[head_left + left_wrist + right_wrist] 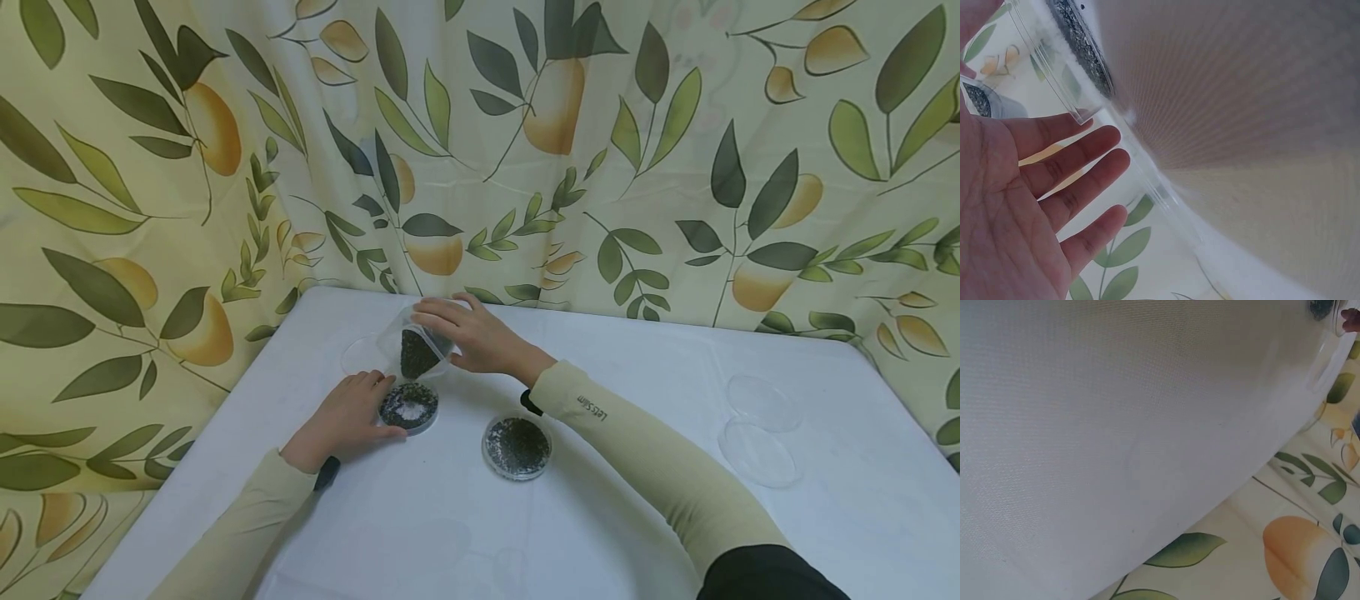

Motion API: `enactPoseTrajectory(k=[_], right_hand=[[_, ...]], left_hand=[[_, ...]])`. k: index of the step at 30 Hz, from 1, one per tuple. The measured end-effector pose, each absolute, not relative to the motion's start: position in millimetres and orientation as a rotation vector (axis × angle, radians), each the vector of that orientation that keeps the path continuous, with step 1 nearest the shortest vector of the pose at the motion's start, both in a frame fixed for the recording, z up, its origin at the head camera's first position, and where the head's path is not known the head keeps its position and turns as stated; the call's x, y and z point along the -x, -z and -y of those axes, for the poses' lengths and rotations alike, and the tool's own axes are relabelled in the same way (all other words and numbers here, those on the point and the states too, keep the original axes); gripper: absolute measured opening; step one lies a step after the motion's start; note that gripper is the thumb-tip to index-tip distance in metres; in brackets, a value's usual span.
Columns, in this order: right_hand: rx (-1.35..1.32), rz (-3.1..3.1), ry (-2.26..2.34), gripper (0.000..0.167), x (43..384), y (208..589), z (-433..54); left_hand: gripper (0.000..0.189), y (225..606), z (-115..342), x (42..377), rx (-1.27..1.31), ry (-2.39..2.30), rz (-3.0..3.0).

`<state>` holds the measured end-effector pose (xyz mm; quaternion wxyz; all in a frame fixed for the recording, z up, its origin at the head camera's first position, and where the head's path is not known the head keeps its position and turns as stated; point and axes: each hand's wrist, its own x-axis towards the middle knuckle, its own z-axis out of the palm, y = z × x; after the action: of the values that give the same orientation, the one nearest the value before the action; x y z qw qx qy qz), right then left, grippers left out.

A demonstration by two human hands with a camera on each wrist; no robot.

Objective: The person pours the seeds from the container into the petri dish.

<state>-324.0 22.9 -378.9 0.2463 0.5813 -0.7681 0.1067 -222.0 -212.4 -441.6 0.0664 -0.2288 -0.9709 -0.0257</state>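
The right hand [483,337] grips a clear container [392,336] by its upper side, fingers bent against its wall, though the container hides the exact thumb placement. The container sits tipped just past those fingers, toward the left hand [345,421], with dark granular material [417,354] banked up inside its lower part.

Directly below the container, between the two hands, a round dish [411,410] rests on the white-covered desk [420,521]; dark grains ring its floor around a pale bare middle. The left fingers lie straight and slightly spread along this dish, the index fingertip at its clear edge in the left wrist view and the thumb reaching along the near side.

Nearer the wearer than the right fingers, a second dish [516,477] stands flat, covered across with the same dark grains. Beyond the left fingertips, a clear round lid [358,357] lies partly behind the container. Well to the right of the right fingers, two clear discs [760,453] overlap. A fruit-and-leaf curtain [465,192] hangs beyond both hands.
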Motion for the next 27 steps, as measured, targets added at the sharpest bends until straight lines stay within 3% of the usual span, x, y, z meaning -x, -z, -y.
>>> enactPoseTrajectory(k=[27], right_hand=[[-1.545, 2.128, -0.245, 0.083, 326.6, 379.2, -25.6]], left_hand=[[0.091, 439.5, 211.1, 221.0, 0.660, 0.081, 2.990]])
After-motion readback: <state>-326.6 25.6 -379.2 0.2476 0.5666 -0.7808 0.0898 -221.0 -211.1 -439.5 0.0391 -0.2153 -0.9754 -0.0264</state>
